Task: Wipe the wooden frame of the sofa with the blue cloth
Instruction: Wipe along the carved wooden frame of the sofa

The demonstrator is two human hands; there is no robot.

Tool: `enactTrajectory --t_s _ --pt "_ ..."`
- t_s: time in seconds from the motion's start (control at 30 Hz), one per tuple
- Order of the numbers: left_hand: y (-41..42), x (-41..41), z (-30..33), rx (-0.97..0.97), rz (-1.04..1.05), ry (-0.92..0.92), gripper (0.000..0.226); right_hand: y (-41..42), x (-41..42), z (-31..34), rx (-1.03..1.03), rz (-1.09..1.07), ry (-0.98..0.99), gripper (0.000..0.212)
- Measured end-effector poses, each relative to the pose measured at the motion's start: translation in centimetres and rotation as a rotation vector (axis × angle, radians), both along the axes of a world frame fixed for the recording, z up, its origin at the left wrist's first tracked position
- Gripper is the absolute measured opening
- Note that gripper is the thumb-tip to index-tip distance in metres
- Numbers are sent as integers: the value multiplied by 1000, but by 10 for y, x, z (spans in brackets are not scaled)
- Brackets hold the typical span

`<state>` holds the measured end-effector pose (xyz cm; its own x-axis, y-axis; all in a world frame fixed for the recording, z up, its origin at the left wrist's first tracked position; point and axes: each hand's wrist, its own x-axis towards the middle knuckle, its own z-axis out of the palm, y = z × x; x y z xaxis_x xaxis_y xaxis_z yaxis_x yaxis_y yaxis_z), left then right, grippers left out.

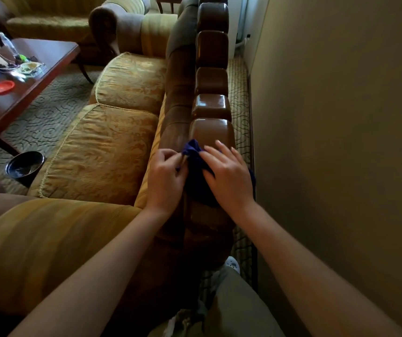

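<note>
The sofa's glossy brown wooden frame [211, 107] runs away from me along the top of the backrest, carved into rounded blocks. A dark blue cloth [196, 170] lies bunched on the nearest block. My left hand [164, 177] pinches the cloth's left edge with curled fingers. My right hand [227, 175] lies flat on the cloth with straight fingers, pressing it against the wood. Most of the cloth is hidden under my right hand.
Gold patterned seat cushions [102, 152] lie left of the frame. A beige wall [340, 142] stands close on the right, with a narrow strip of carpet between. A wooden coffee table [49, 69] with clutter and a black bin [25, 165] are at left.
</note>
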<state>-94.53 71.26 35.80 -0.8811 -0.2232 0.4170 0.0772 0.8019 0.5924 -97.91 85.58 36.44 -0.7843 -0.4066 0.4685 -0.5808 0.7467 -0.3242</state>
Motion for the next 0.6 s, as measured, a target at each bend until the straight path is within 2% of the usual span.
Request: enactTrajectory --t_s 0.1,0.17,0.2,0.27,0.33,0.37,0.4,0.5,0.6 --pt "-6 -18 8 244 151 -154 39 -26 -34 20 132 54 -111 33" --pt "-8 -21 10 336 141 -93 43 -43 -47 24 121 126 -188 36" --pt "-8 -19 11 371 106 -47 44 -48 -50 26 39 178 -250 36" --pt "-5 -17 10 430 13 -60 51 -49 -49 37 -321 256 -451 33" --pt "-4 -17 6 418 -47 -195 62 -39 -47 48 -768 221 -613 25" --pt "-5 -19 4 384 -47 -269 66 -31 -47 49 -872 163 -594 23" --pt "-8 -22 2 339 -26 -332 65 -22 -46 49 -845 98 -517 22" --pt "-12 -35 4 251 70 -411 45 2 -40 33 -488 70 -287 23" --pt "-8 -51 17 327 64 -372 34 1 -25 11 -270 106 -213 26"
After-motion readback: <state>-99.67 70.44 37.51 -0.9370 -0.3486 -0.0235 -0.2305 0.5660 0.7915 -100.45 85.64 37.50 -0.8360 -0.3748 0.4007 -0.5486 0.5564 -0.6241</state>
